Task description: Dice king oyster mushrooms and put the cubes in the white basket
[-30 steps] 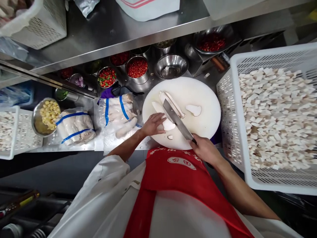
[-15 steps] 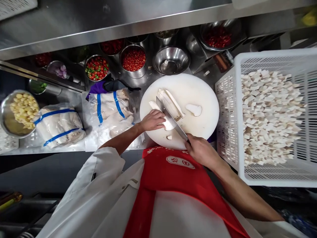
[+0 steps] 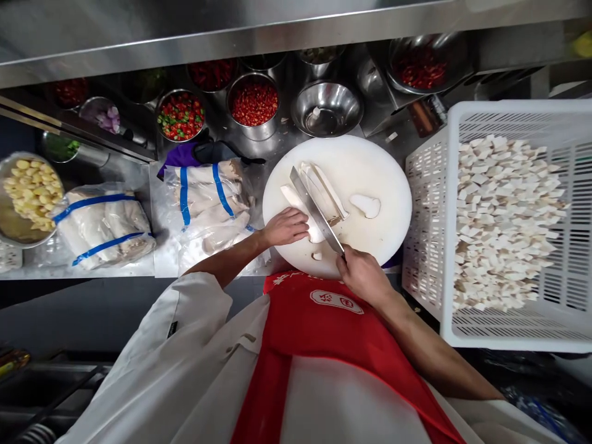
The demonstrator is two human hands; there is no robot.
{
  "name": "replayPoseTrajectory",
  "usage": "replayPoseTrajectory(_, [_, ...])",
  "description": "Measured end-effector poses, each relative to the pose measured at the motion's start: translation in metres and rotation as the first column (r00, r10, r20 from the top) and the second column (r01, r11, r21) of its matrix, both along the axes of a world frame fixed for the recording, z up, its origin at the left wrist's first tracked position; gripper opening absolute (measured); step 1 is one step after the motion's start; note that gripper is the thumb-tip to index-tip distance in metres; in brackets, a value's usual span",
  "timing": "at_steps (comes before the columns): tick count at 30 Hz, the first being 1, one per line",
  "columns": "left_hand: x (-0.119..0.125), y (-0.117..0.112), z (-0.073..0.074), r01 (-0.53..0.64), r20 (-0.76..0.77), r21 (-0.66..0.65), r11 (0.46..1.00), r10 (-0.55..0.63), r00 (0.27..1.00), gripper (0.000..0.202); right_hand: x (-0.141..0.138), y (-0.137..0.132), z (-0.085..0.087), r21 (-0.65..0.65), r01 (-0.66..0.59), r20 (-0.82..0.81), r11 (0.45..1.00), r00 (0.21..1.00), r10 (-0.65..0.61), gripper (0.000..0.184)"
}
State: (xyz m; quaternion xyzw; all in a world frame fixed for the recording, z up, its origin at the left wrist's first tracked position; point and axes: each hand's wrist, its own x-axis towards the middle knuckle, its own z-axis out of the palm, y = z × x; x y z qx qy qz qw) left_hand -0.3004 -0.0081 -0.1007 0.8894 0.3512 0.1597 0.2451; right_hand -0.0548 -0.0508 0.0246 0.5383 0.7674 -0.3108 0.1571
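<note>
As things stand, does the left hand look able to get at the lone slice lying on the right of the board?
Probably not directly. The left hand presses on the white piece, and the knife held by the right hand lies between it and the slice.

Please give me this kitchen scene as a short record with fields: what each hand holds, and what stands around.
Left hand: holds down a white mushroom
Right hand: grips the cleaver, blade against the mushroom
Surface: round white cutting board
Right of board: white basket with diced white pieces
Left of board: clear bags with blue bands
Behind board: steel bowls, one with chopped red pepper
</note>
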Motion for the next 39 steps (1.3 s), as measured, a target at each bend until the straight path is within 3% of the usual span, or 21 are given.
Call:
replayPoseTrajectory(5, [0.002, 0.002, 0.003, 0.024, 0.026, -0.036, 0.999, -0.023, 0.999, 0.03, 0.006, -0.005, 0.016, -0.084, -0.037, 0.03, 0.996, 0.999, 0.039, 0.022])
replayPoseTrajectory(14, [0.0, 0.004, -0.003, 0.066, 0.02, 0.008, 0.998, -0.066, 0.998, 0.031, -0.023, 0.001, -0.018, -0.069, 0.024, 0.043, 0.997, 0.999, -0.021, 0.025])
replayPoseTrajectory(21, [-0.004, -0.005, 0.0, 0.03, -0.061, -0.011, 0.999, -0.031, 0.998, 0.031, -0.037, -0.005, -0.011, -0.087, 0.019, -0.027, 0.996, 0.999, -0.022, 0.026])
replayPoseTrajectory(26, [-0.003, -0.01, -0.004, -0.007, -0.058, 0.03, 1.0, 0.009, 0.998, 0.028, -0.043, 0.009, -0.019, -0.062, 0.058, -0.087, 0.996, 0.994, -0.063, 0.027])
replayPoseTrajectory(30, [0.002, -0.008, -0.006, -0.035, -0.049, 0.049, 0.998, 0.037, 0.998, 0.027, -0.026, 0.018, -0.023, -0.02, 0.087, -0.156, 0.996, 0.984, -0.089, 0.026])
replayPoseTrajectory(33, [0.003, -0.001, 0.001, -0.029, -0.084, 0.05, 0.998, 0.034, 0.996, 0.026, -0.004, 0.011, -0.019, 0.035, 0.206, -0.279, 0.978, 0.941, -0.188, 0.031])
replayPoseTrajectory(36, [0.009, 0.015, 0.02, 0.042, -0.108, 0.072, 0.997, -0.034, 0.994, 0.024, 0.025, -0.004, -0.008, 0.03, 0.407, -0.457, 0.913, 0.818, -0.35, 0.035])
replayPoseTrajectory(39, [0.039, 0.045, 0.043, 0.11, -0.145, 0.105, 0.988, -0.094, 0.985, 0.022, 0.056, -0.02, 0.001, 0.014, 0.577, -0.506, 0.817, 0.708, -0.492, 0.036])
